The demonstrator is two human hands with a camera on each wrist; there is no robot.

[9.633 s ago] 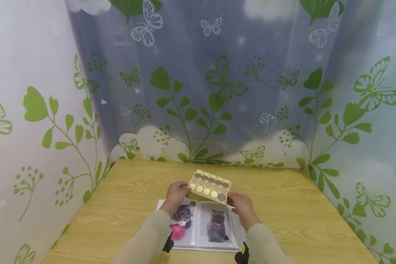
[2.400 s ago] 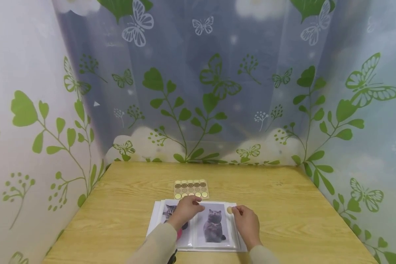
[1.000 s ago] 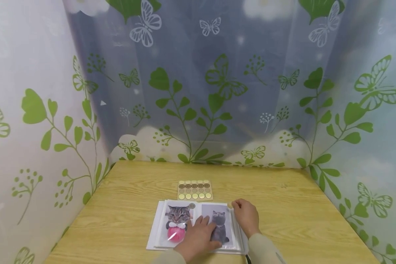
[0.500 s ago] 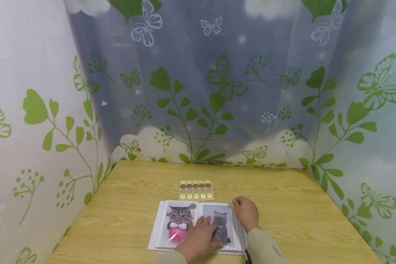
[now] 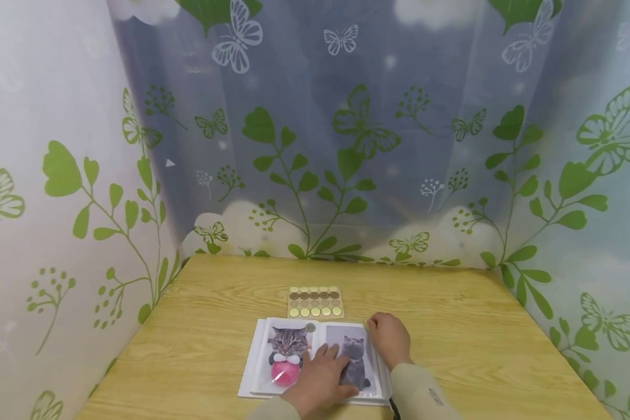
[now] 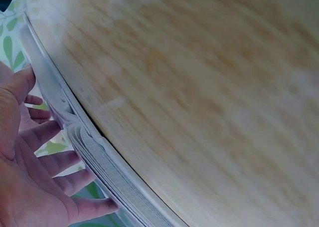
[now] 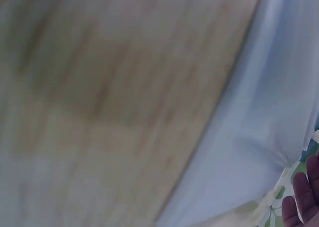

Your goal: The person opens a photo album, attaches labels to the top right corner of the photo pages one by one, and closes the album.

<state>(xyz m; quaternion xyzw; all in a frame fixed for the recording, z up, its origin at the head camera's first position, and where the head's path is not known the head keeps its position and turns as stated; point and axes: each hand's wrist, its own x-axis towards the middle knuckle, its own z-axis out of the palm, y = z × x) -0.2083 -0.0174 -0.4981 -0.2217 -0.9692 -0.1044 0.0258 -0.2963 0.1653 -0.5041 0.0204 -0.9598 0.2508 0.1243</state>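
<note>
- My left hand (image 5: 320,379) lies flat, fingers straight, on the open photo album (image 5: 265,364), over the lower part of the grey cat photo (image 5: 353,356).
- My right hand (image 5: 390,338) rests at the album's top right corner, fingers curled; I cannot tell whether they pinch anything.
- The album sits near the front edge of the wooden table (image 5: 478,338), with a cat and pink ball photo (image 5: 286,353) on its left page.
- A sticker sheet (image 5: 315,301) lies just behind the album.
</note>
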